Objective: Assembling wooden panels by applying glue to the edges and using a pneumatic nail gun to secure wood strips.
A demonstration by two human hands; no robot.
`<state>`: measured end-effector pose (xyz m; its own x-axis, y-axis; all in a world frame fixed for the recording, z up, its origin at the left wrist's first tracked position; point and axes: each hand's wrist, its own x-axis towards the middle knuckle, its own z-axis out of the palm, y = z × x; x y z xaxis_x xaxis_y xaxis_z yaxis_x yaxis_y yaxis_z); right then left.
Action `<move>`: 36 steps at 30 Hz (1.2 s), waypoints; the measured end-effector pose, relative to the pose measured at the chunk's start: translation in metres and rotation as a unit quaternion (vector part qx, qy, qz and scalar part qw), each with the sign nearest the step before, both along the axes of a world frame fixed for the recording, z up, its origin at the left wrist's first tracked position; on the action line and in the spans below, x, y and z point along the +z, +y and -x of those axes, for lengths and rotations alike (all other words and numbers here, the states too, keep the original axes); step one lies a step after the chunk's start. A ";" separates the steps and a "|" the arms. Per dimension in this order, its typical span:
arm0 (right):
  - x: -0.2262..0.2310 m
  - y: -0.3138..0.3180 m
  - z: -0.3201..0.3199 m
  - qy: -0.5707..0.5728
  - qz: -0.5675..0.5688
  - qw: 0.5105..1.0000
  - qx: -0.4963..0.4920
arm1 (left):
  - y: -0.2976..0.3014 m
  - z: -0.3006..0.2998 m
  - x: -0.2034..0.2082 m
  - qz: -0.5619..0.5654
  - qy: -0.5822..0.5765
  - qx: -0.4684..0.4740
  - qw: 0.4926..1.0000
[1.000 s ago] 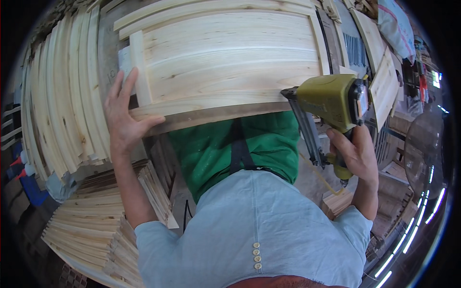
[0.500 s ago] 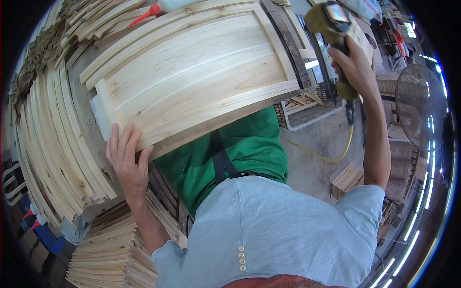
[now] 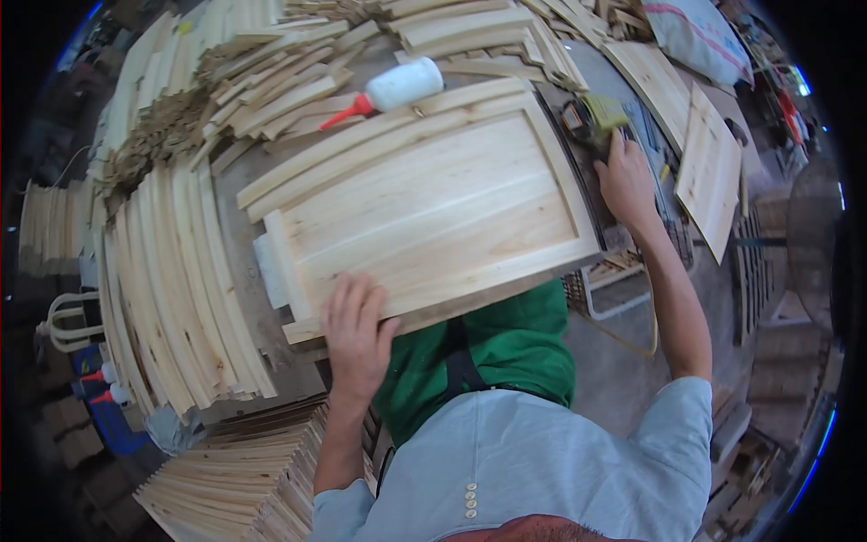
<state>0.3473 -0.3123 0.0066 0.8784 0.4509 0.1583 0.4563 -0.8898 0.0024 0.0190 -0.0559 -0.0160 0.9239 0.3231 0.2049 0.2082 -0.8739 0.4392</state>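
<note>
A pale wooden panel [image 3: 433, 199] in a frame lies flat, its near edge towards my body. My left hand [image 3: 357, 339] rests on that near edge by the left corner, fingers laid over the wood, gripping nothing. At the panel's far right my right hand [image 3: 629, 181] is closed around the handle of a yellow-green and black nail gun [image 3: 603, 116], which is low beside the frame. The hand covers much of the tool. A curved wooden strip [image 3: 379, 144] runs along the panel's far side.
A white glue bottle with a red nozzle [image 3: 402, 85] lies behind the panel. Long curved strips [image 3: 176, 289] are stacked at left, and a pile of short pieces [image 3: 280, 86] sits farther back. Loose boards [image 3: 709, 167] lie at right. A yellow hose [image 3: 652, 316] hangs below.
The nail gun has come down from its raised position to beside the panel's far right, my right hand with it. My left hand has shifted slightly right along the near edge. The view has shifted.
</note>
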 end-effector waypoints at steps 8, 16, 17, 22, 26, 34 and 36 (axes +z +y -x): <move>-0.005 0.021 0.053 0.033 -0.115 0.977 0.176 | -0.006 -0.006 0.002 0.006 -0.013 -0.008 1.000; -0.012 0.026 0.036 0.088 -0.074 0.986 0.117 | -0.015 -0.009 0.008 -0.016 -0.034 0.016 0.999; -0.004 0.022 0.040 0.089 -0.076 0.986 0.119 | -0.023 -0.003 0.011 -0.018 -0.033 0.018 0.999; 0.047 0.004 0.070 0.145 -0.233 0.958 0.079 | -0.078 0.025 0.015 0.457 -0.028 0.066 0.886; 0.042 -0.008 0.078 0.231 -0.397 0.887 0.046 | -0.105 -0.009 -0.012 0.855 -0.115 0.091 0.497; 0.024 -0.018 0.042 0.268 -0.472 0.839 0.033 | -0.122 -0.018 0.000 0.817 -0.190 0.114 0.533; 0.021 -0.010 0.009 0.271 -0.490 0.825 0.070 | -0.113 -0.003 0.020 0.778 -0.229 0.116 0.574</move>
